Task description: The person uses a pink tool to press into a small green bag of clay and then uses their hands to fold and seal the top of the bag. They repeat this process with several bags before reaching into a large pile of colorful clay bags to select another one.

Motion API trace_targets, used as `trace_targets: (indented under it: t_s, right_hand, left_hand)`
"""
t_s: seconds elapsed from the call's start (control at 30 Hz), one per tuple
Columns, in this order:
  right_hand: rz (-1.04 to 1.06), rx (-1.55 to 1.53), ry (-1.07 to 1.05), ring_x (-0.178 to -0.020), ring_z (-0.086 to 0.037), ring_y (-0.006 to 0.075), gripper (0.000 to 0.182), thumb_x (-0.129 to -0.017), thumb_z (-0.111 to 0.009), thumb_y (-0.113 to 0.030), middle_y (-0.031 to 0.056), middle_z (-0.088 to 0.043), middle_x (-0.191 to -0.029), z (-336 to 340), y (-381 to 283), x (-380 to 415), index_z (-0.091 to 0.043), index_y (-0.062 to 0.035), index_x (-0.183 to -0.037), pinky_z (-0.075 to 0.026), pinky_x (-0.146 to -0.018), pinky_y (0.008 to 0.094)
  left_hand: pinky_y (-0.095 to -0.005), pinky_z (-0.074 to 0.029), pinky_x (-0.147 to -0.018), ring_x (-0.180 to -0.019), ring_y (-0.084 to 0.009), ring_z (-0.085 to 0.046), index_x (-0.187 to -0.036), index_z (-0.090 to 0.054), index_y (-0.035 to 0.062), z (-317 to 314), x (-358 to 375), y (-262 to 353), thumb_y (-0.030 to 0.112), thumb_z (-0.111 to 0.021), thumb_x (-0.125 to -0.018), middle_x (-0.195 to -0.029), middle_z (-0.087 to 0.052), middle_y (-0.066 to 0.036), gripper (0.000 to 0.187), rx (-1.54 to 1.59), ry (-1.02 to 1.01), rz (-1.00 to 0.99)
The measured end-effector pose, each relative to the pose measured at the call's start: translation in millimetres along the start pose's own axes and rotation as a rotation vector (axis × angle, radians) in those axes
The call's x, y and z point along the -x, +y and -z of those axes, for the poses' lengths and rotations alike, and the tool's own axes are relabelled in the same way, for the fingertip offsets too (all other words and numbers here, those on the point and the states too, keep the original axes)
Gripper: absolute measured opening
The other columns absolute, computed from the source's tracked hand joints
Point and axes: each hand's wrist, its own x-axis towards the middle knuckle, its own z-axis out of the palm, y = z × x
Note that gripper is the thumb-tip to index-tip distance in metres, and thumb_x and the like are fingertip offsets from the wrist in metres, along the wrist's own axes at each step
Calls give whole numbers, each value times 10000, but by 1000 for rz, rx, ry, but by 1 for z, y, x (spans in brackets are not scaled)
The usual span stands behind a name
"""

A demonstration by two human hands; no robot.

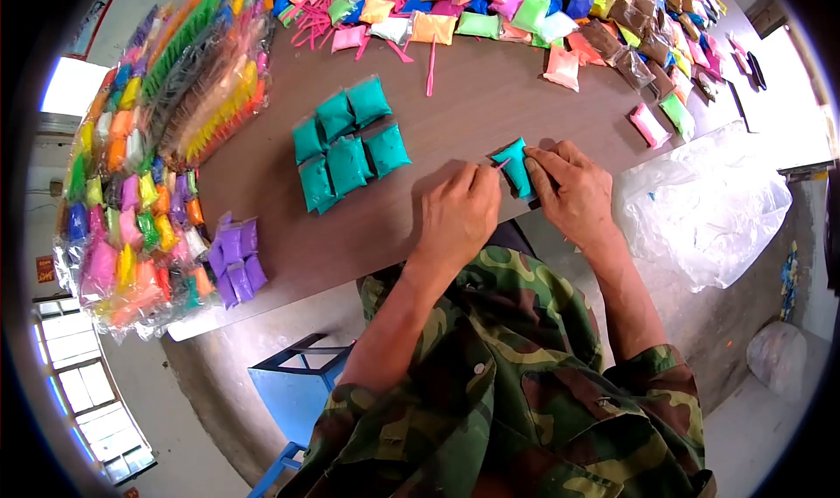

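A small teal packet (pixel 514 167) of clay-like material in clear wrapping lies near the front edge of the table, between my two hands. My right hand (pixel 573 187) pinches its right side with thumb and fingers. My left hand (pixel 459 207) is closed at its left side, with a thin pink plastic stick (pixel 503 163) poking from the fingertips over the packet. Left of my hands, several more teal packets (pixel 347 163) lie in two rows, some overlapping.
Purple packets (pixel 236 262) sit at the table's left corner, beside a large pile of bagged coloured packets (pixel 131 209). Loose packets (pixel 479 24) and pink sticks (pixel 430 71) cover the far side. A clear plastic bag (pixel 700 205) hangs at the right edge. A blue chair (pixel 293 397) stands below left.
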Motion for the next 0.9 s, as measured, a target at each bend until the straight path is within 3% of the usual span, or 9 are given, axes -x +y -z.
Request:
trace_targets:
  t_s: [0.27, 0.9]
  right_hand:
    - [-54, 40, -79, -734, -687, 318, 162, -983, -727, -231, 82, -653, -843, 4, -1, -3, -817, -121, -1062, -532, -651, 438]
    - [-70, 12, -19, -731, -688, 292, 153, -963, -752, -222, 65, -670, -842, 0, -3, -1, -821, -126, -1061, -531, -652, 416]
  left_hand:
    - [-465, -528, -604, -707, -379, -658, -895, -592, 55, 1, 0, 6, 73, -730, -935, -809, -616, -127, 145, -14, 3, 2]
    - [-508, -518, -614, -696, -389, -644, -898, -609, 60, -5, -9, -1, 83, -713, -925, -787, -622, -129, 110, -46, 36, 40]
